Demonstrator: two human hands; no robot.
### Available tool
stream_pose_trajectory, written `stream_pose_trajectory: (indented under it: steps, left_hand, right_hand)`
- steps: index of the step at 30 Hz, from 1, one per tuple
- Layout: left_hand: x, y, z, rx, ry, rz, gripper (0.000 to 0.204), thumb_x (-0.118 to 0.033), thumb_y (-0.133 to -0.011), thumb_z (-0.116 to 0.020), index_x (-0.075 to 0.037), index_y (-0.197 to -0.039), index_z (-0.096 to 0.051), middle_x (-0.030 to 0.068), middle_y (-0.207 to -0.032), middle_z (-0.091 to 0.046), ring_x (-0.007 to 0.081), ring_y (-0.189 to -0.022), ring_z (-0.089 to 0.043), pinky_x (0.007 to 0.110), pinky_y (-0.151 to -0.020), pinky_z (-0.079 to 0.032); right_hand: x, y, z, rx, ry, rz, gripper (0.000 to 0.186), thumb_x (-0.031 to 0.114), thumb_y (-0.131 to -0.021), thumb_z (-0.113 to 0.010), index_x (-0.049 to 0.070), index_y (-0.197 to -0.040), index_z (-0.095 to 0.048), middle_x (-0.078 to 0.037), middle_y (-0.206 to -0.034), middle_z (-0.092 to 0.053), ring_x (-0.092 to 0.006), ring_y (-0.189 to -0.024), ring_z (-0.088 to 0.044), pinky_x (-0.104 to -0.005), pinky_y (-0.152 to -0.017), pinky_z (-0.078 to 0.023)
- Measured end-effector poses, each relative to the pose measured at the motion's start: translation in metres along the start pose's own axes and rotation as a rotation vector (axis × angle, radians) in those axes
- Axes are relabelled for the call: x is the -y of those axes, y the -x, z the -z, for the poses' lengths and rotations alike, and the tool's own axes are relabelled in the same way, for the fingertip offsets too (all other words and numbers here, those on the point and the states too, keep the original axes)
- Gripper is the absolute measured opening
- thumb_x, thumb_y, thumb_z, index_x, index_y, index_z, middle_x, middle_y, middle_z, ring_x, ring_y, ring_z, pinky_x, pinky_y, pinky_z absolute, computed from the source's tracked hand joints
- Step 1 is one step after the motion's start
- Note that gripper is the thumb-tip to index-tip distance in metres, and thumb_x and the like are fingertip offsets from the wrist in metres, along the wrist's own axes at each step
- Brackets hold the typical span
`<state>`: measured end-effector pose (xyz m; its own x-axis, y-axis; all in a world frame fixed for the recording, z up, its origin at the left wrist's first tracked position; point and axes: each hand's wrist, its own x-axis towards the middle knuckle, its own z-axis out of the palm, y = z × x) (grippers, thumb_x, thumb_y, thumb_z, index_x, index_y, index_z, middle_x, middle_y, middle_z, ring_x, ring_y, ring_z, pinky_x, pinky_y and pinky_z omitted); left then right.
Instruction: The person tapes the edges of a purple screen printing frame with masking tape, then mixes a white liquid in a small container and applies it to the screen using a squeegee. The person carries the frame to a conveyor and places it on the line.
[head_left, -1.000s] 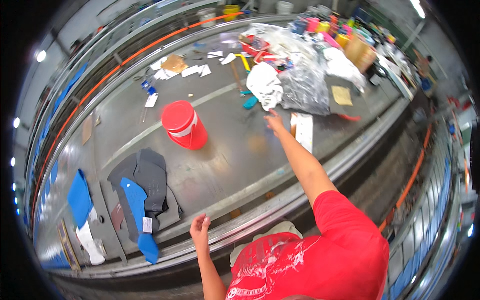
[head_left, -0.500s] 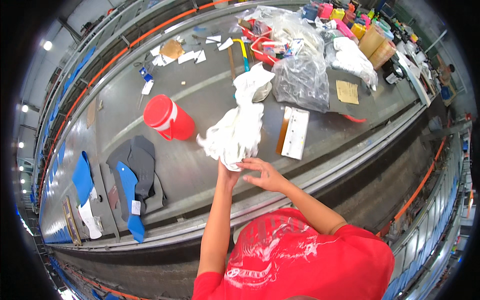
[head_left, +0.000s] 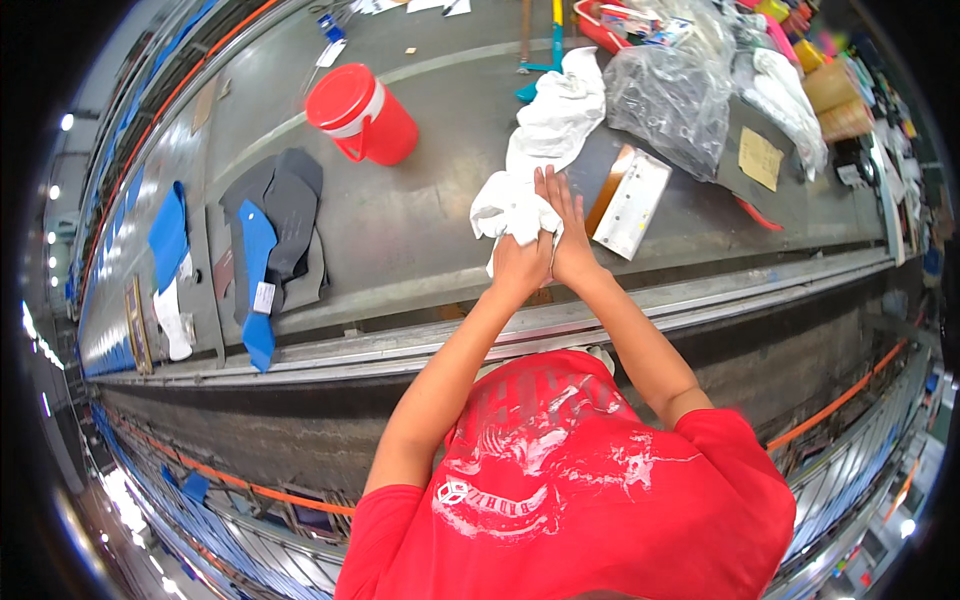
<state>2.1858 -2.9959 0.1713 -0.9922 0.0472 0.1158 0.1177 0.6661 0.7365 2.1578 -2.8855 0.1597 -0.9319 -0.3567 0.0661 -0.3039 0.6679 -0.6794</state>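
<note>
Close to the table's near edge, my left hand (head_left: 522,268) is closed on a bunched white cloth (head_left: 510,208). My right hand (head_left: 572,230) lies against the cloth's right side, its fingers stretched out and pointing away from me. The two hands touch near the wrists. Beyond them a longer crumpled stretch of white cloth (head_left: 558,125) trails over the grey table (head_left: 440,200); whether it is one piece with the held part I cannot tell. Right of my right hand lies a white perforated bar with a brown side (head_left: 634,205).
A red lidded jug (head_left: 365,115) stands left of the cloth. Grey and blue cut pieces (head_left: 285,205) lie further left. Clear plastic bags (head_left: 670,110), a cardboard piece (head_left: 760,158) and a yellow-and-teal tool (head_left: 556,45) lie at the back and right. A metal rail (head_left: 420,345) borders the table.
The view has shifted, so the table things sit higher in it. My right hand has come in flat against the cloth and my left hand. The cloth hangs less spread out and is bunched up.
</note>
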Motion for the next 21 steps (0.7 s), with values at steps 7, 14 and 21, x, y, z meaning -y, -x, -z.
stream_pose_trajectory:
  steps: [7, 14, 21]
  left_hand:
    - [0.017, -0.02, 0.007, 0.055, -0.113, 0.182, 0.04, -0.031, -0.091, -0.05, 0.003, -0.077, -0.068, 0.0249, -0.072, -0.065, 0.0424, -0.067, -0.064, 0.05, -0.066, -0.051]
    - [0.033, -0.051, -0.004, 0.044, -0.15, 0.257, 0.042, -0.032, -0.085, -0.058, 0.005, -0.069, -0.067, 0.0249, -0.071, -0.066, 0.0412, -0.067, -0.065, 0.049, -0.067, -0.052]
    - [0.008, -0.008, -0.009, 0.261, -0.156, 0.03, 0.04, -0.033, -0.084, -0.059, 0.003, -0.067, -0.068, 0.0229, -0.066, -0.065, 0.0412, -0.066, -0.065, 0.049, -0.067, -0.053]
  right_hand:
    - [-0.001, 0.006, -0.025, 0.026, 0.033, -0.094, 0.106, 0.024, -0.077, -0.071, 0.006, -0.154, -0.001, -0.016, -0.161, -0.002, -0.0389, -0.148, -0.005, -0.0651, -0.112, -0.011]
    - [0.02, 0.011, -0.018, 0.214, 0.202, -0.184, 0.1, 0.018, -0.072, -0.077, -0.006, -0.149, -0.017, -0.028, -0.157, -0.004, -0.0404, -0.147, -0.006, -0.0657, -0.111, -0.019]
    - [-0.031, -0.001, -0.019, 0.175, 0.403, -0.198, 0.107, 0.04, -0.08, -0.069, 0.016, -0.155, 0.003, -0.017, -0.161, 0.001, -0.0403, -0.148, -0.005, -0.0705, -0.108, -0.017]
